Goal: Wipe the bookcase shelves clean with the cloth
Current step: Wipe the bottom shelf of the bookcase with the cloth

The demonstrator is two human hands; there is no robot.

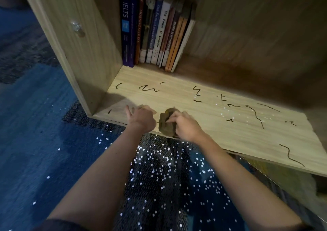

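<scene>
The bookcase has a shelf with books at its back left. The left hand rests at the shelf's front edge, its grip open and empty. The right hand has its grip closed round the crumpled cloth, just beside. Black marks cross the shelf.

The bookcase is pale wood-grain board, and its shelf runs across the view from about 10 o'clock down to 4 o'clock. Dark scribbled marks are scattered over the shelf: short curls and dashes toward 10 o'clock, and longer wavy strokes toward 3 and 4 o'clock. The cloth is a crumpled wad, seemingly olive-brown, though the dim light makes the colour uncertain. It sits on the shelf's front edge near the centre, its lower part hanging slightly over the lip. The right hand grips it from its 3 o'clock side.
</scene>
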